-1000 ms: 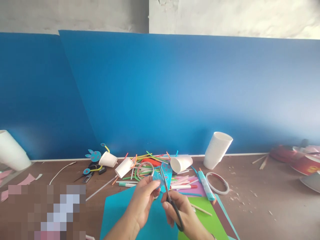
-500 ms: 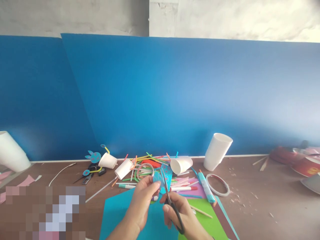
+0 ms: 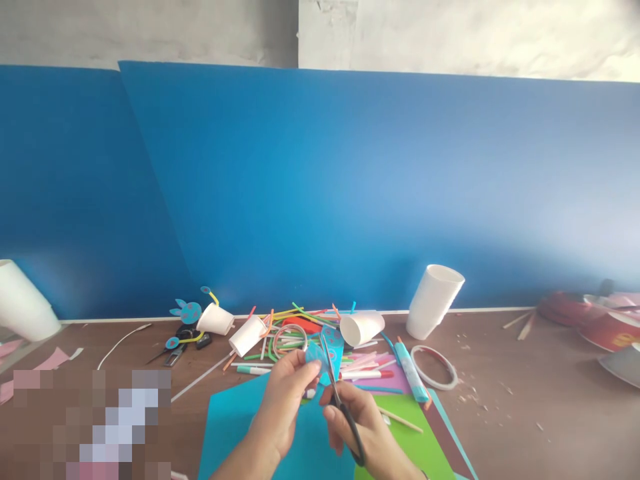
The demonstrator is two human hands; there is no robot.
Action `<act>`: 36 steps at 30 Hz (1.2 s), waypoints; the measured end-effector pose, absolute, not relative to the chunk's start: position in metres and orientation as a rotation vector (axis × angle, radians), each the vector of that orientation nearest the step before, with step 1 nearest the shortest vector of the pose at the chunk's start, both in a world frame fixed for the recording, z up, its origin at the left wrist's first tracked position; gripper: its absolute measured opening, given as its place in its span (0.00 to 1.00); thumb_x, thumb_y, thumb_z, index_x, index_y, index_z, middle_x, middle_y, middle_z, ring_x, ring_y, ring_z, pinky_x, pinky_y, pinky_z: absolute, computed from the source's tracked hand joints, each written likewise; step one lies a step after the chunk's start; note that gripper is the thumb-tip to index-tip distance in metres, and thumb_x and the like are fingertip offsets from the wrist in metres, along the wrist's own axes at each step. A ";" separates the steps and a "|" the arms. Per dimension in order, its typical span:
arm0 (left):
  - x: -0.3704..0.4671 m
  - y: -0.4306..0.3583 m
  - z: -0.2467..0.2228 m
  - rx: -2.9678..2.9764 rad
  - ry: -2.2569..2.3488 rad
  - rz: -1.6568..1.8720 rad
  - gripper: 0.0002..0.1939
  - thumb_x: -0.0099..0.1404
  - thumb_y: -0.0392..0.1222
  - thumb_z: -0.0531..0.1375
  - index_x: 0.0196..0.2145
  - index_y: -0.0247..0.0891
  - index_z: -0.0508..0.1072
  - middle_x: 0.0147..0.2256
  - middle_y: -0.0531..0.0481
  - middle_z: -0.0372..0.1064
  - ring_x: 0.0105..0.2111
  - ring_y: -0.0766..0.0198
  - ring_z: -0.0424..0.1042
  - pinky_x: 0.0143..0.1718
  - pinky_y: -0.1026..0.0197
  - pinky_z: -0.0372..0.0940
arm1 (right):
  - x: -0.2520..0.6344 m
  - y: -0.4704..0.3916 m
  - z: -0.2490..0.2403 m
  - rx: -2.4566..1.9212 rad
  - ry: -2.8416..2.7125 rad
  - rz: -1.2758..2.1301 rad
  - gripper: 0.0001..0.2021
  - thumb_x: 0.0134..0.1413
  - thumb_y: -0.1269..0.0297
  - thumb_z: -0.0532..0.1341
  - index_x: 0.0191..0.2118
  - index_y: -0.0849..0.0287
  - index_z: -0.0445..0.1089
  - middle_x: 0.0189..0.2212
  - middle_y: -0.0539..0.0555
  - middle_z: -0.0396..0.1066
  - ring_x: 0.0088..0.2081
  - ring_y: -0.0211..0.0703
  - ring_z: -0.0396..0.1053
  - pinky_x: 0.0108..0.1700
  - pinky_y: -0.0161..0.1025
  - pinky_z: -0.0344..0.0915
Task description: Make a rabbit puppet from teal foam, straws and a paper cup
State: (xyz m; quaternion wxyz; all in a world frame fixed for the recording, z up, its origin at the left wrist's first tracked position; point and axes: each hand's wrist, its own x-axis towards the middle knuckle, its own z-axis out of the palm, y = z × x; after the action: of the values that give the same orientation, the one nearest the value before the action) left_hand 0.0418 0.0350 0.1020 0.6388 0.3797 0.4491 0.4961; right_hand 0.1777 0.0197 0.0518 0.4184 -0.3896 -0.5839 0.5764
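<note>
My left hand [image 3: 287,397] pinches a small piece of blue paper [image 3: 313,353] between thumb and fingers, above the blue and green sheets. Black-handled scissors [image 3: 353,427] are in my right hand [image 3: 357,417], their blades pointing up and away beside the paper's right edge. Whether the blades are cutting into the paper I cannot tell. Just behind them lies another blue paper piece [image 3: 334,340] with pink marks. Beneath both hands are a blue sheet [image 3: 235,427] and a green sheet [image 3: 415,447].
Straws, markers and paper cups [image 3: 363,328] lie behind my hands. A cup stack [image 3: 435,300] leans against the blue panel [image 3: 350,187]. A tape roll [image 3: 435,367] and glue tube [image 3: 411,370] are to the right. A blue rabbit-face cutout [image 3: 190,312] sits at left; red bowls [image 3: 610,328] stand far right.
Both hands keep nearly the same place, with the paper and scissors barely shifted. The whole view has moved very slightly.
</note>
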 end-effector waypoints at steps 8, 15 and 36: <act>0.041 0.036 0.102 0.863 1.006 1.129 0.10 0.51 0.44 0.61 0.24 0.37 0.64 0.22 0.56 0.59 0.25 0.69 0.56 0.28 0.65 0.53 | 0.179 0.018 0.050 -1.007 -1.461 1.451 0.20 0.49 0.45 0.61 0.30 0.61 0.63 0.12 0.45 0.61 0.14 0.30 0.56 0.17 0.28 0.52; 0.039 0.036 0.102 0.878 0.996 1.112 0.10 0.51 0.44 0.61 0.24 0.37 0.64 0.22 0.55 0.60 0.25 0.68 0.57 0.28 0.65 0.53 | 0.181 0.021 0.050 -0.992 -1.470 1.468 0.23 0.47 0.43 0.61 0.33 0.62 0.64 0.13 0.46 0.62 0.14 0.31 0.58 0.17 0.28 0.52; 0.037 0.038 0.100 0.859 0.968 1.051 0.10 0.49 0.44 0.62 0.25 0.36 0.66 0.23 0.52 0.65 0.26 0.66 0.60 0.30 0.62 0.55 | 0.182 0.022 0.049 -1.025 -1.470 1.476 0.22 0.47 0.43 0.61 0.31 0.62 0.64 0.12 0.46 0.62 0.13 0.31 0.57 0.16 0.28 0.52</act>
State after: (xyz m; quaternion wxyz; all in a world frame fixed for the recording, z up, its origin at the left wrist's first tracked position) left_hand 0.0368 0.0382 0.1004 0.6723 0.3814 0.4298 0.4667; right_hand 0.1823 0.0220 0.0493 0.3988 -0.4050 -0.5806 0.5830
